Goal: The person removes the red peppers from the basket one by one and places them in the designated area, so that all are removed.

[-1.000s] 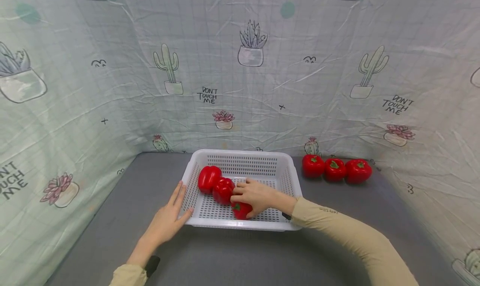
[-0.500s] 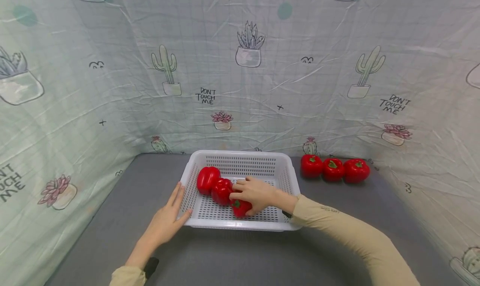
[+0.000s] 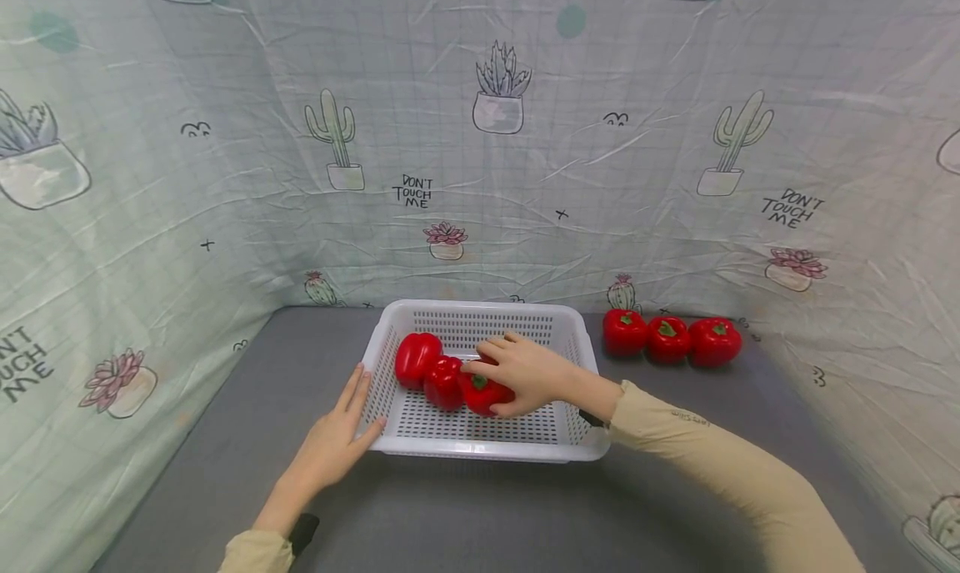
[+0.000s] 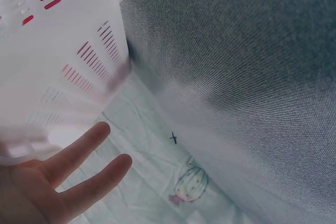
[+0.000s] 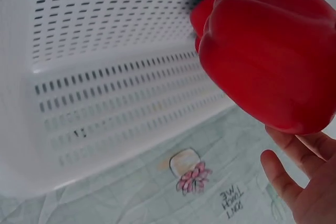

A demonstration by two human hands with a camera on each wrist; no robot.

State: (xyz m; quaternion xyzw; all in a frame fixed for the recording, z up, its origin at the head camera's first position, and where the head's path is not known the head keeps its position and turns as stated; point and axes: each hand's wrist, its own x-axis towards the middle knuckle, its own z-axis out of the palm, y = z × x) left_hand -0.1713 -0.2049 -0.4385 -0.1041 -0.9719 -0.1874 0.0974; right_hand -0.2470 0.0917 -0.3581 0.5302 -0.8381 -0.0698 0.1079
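A white perforated plastic basket [image 3: 491, 449] stands on the grey table. Inside it, toward the left, lie two red bell peppers, one blocky pepper [image 3: 417, 360] and another pepper [image 3: 444, 383] right beside it. My right hand [image 3: 528, 373] grips a third red bell pepper [image 3: 482, 394] from above, thumb in front and fingers over the far side. In the right wrist view this pepper [image 5: 270, 56] looms large above the basket floor, fingers [image 5: 291, 153] against its side. My left hand [image 3: 333, 444] rests with straight, spread fingers on the basket's left rim. Two of its fingers [image 4: 86, 150] show beside the basket wall.
A row of three red bell peppers [image 3: 667, 339] sits on the table [image 3: 480, 515] to the right of the basket, near the back. A printed cloth curtain [image 3: 555, 173] closes off the back and both sides.
My right hand has risen and moved slightly right and away from me, bringing the gripped bell pepper up with it. The left hand and basket have stayed in place.
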